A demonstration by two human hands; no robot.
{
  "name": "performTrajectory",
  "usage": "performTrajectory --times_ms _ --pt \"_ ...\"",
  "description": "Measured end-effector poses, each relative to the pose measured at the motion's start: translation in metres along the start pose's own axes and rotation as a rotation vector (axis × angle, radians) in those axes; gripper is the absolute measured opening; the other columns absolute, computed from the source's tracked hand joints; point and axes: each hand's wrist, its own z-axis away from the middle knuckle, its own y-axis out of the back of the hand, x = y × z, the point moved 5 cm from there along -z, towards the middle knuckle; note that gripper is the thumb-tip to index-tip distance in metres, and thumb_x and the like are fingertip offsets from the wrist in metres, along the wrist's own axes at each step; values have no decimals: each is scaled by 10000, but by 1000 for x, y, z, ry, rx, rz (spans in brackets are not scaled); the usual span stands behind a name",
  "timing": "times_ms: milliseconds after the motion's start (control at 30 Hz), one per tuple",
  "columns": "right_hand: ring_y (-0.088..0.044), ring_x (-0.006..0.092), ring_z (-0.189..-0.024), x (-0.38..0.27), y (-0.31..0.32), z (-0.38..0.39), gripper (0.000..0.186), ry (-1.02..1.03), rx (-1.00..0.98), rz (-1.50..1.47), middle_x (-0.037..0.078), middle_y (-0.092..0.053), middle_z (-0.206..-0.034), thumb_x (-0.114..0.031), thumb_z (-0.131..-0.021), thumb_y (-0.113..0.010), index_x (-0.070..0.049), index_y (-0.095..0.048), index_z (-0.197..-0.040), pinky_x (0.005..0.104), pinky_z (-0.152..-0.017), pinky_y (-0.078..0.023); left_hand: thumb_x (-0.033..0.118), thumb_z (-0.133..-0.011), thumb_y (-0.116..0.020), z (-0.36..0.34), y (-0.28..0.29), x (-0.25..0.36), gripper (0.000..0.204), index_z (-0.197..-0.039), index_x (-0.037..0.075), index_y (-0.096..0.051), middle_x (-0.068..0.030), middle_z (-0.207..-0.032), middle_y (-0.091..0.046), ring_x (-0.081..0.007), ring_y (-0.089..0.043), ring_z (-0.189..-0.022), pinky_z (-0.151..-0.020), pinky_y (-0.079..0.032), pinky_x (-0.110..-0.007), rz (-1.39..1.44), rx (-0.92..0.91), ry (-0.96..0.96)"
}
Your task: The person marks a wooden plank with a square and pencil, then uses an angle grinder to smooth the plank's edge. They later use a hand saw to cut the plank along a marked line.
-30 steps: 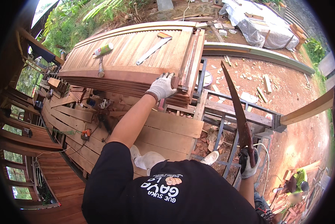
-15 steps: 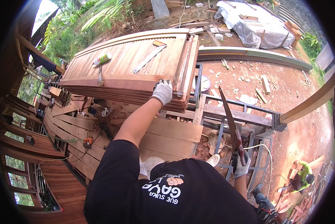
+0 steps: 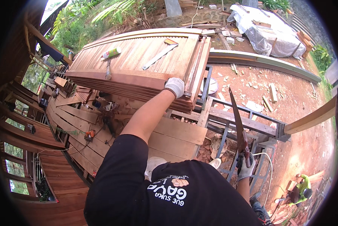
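Note:
My left hand (image 3: 175,87), in a pale work glove, is closed on the near right corner of a slatted wooden panel (image 3: 127,78), the top one of a stack. Its fingertips are partly hidden. In my gloved right hand (image 3: 246,168) is a handsaw (image 3: 237,120), held by its dark wooden handle with the blade pointing up and away. The saw is apart from the panels. On the top panel lie a try square (image 3: 158,57) with an orange-brown stock, a hammer (image 3: 108,71) and a white-and-green tube (image 3: 111,52).
Below the stack is a metal frame (image 3: 223,139) with gaps and loose planks (image 3: 172,130). A long beam (image 3: 263,63) lies beyond on red soil with offcuts. A power tool (image 3: 89,135) rests on boards at left. Another person (image 3: 301,190) crouches at lower right.
The view has shifted, so the stack and tools sit farther right in it. My left hand has curled in more at the panel's corner. The saw stays in my right hand.

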Motion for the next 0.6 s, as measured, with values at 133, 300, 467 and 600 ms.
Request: performTrajectory --times_ms 133,300,467,600 --pt "-565 86 -576 -4 -7 4 207 -37 -7 -45 27 -638 -792 -49 -917 -618 -36 -605 -1123 233 -473 -442 316 -904 -577 -23 -9 -37 370 -1004 1 -743 -263 -1072 -693 -356 -678 -1054 -930 -517 -434 185 63 -33" --pt "-548 72 -573 -6 -8 6 202 -55 -19 -13 11 -622 -768 -43 -917 -612 -41 -607 -1119 224 -482 -429 441 -872 -651 -36 -8 -90 458 -1054 25 -713 -201 -1011 -718 -316 -693 -975 -870 -519 -413 644 51 76" --pt "-556 74 -573 -1 -7 6 169 -51 -33 -2 11 -625 -762 -54 -920 -607 -41 -619 -1088 224 -495 -439 200 -933 -671 -31 -52 -130 304 -1190 58 -596 -151 -996 -691 -283 -715 -806 -649 -644 -396 1823 205 502" --pt "-561 76 -573 -5 -7 5 158 35 -23 36 16 -627 -755 -53 -916 -609 -36 -624 -1073 226 -497 -443 232 -951 -648 -13 -41 -102 362 -1243 40 -555 -199 -1068 -679 -318 -718 -910 -839 -621 -414 1951 304 379"
